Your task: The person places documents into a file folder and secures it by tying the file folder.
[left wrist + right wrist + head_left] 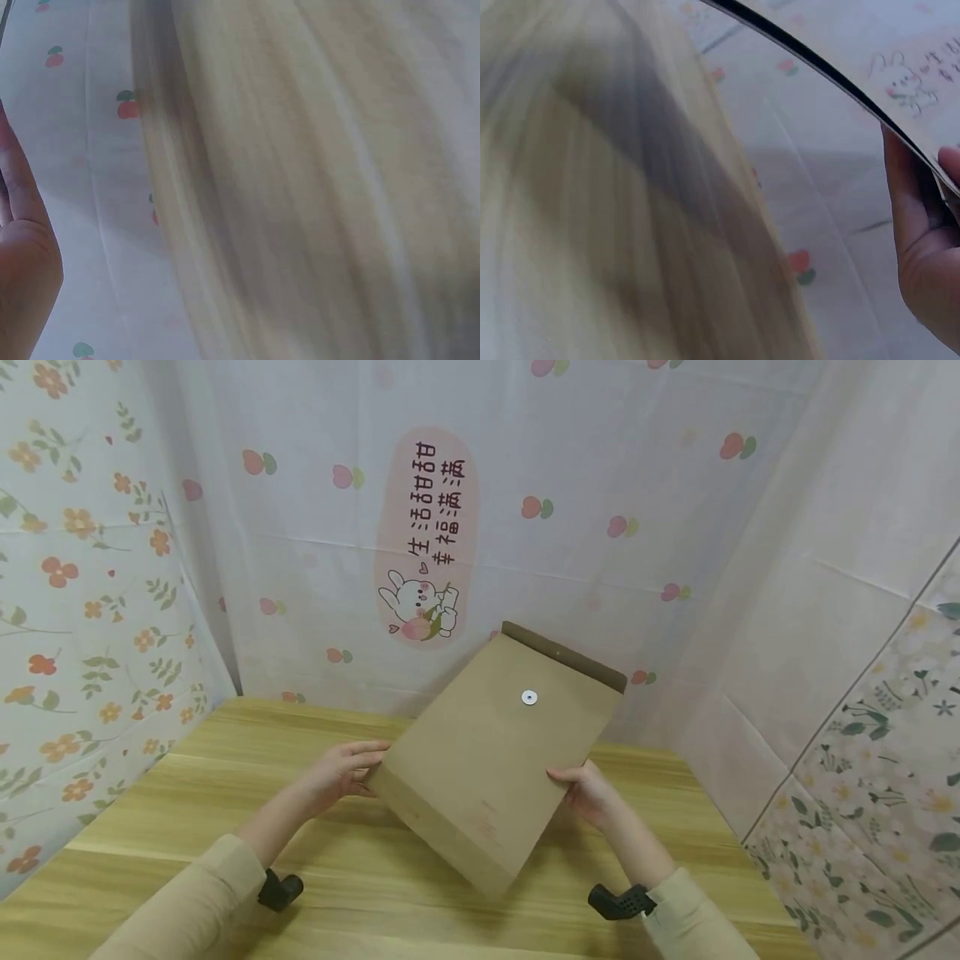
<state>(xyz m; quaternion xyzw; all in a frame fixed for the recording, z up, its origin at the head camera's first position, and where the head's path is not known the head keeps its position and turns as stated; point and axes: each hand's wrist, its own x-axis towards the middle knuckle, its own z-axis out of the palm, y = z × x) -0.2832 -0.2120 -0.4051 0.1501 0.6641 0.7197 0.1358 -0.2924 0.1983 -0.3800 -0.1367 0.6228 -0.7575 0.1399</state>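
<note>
A brown kraft document envelope (495,735) is held tilted over the table in the head view, its top leaning right. It has a white round button near the top, and its darker flap (564,657) stands out beyond that edge. At the lower left edge, my left hand (341,774) touches it with fingers extended. My right hand (588,789) grips the right edge, thumb on the front face and the other fingers behind. The right wrist view shows the envelope edge-on (810,64) between thumb and fingers. Only part of my left hand (26,247) enters the left wrist view.
The wood-grain table (360,877) runs back to a white curtain (315,577) printed with fruit, a rabbit and writing. Flowered cloths hang at the left (82,610) and right (885,810). Black wrist mounts (281,891) sit by both sleeves.
</note>
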